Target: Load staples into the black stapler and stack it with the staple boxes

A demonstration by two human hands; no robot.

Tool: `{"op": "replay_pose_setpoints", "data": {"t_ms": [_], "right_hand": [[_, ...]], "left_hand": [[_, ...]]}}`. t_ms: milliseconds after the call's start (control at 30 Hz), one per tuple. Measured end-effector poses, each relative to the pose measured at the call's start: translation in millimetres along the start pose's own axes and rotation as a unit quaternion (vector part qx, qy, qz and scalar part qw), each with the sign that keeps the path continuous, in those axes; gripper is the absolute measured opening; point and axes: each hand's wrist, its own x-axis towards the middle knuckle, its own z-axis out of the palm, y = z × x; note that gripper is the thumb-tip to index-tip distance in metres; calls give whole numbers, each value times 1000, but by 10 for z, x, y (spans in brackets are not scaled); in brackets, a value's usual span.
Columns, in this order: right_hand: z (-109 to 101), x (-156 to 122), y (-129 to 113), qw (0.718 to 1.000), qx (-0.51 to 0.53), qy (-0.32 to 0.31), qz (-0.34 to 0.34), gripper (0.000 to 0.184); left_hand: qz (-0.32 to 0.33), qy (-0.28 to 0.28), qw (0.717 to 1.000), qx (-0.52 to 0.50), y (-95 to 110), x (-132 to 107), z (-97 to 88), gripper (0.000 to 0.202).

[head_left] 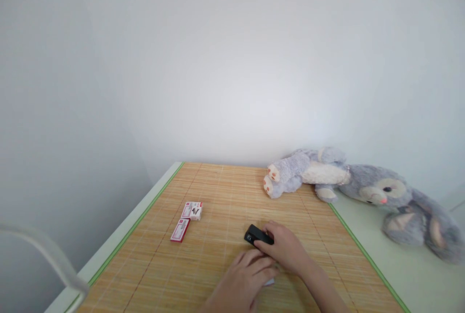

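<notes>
1. White-and-red box (pixel 192 211), left of lower centre: label with red print and a dark picture (pixel 196 211); wording too small to read.
2. Red-edged box (pixel 180 230), just below it: white label, print equally illegible.
3. Black object (pixel 259 234), lower centre: small pale mark (pixel 249 237), unreadable.

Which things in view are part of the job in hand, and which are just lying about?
In hand or touched:
black stapler-like object, held by right hand
pale item, mostly hidden by left hand

Seemingly lying about:
farther small box, nearer small box
grey plush toy
white curved piece, lower left
</notes>
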Motion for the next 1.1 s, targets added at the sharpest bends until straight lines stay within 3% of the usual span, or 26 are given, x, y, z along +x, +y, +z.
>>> {"op": "replay_pose_setpoints", "data": {"t_ms": [133, 233, 333, 567, 767, 867, 933, 967, 1033, 1067, 1100], "right_hand": [[1, -33, 130, 999, 25, 18, 38, 30], [48, -114, 220, 996, 55, 31, 65, 38], [158, -233, 270, 992, 92, 32, 82, 44], [412, -451, 153, 964, 251, 26, 80, 44], [512, -469, 179, 963, 255, 37, 85, 51], [556, -488, 233, 953, 282, 55, 99, 54], [573, -513, 252, 940, 318, 64, 108, 56], [577, -527, 255, 934, 332, 69, 110, 56], [576, -555, 249, 930, 339, 82, 112, 56], [572, -566, 242, 932, 333, 87, 112, 56], [567, -575, 233, 935, 324, 90, 112, 55]], "left_hand": [[-60, 18, 998, 1, -5, 24, -107, 81], [-143, 63, 987, 32, -198, -59, -175, 72], [-182, 90, 978, 42, -379, -113, -204, 70], [-152, 71, 986, 11, -401, -5, -181, 67], [-131, 43, 990, -18, -418, 51, -176, 82], [-162, 99, 982, -5, -554, -69, -236, 88], [-217, 200, 954, 61, -723, -243, -351, 62], [-257, 262, 924, 112, -828, -357, -427, 49], [-362, 364, 834, 201, -1052, -616, -587, 47], [-406, 388, 797, 221, -1157, -744, -655, 50], [-434, 395, 780, 216, -1245, -859, -705, 52]]}}
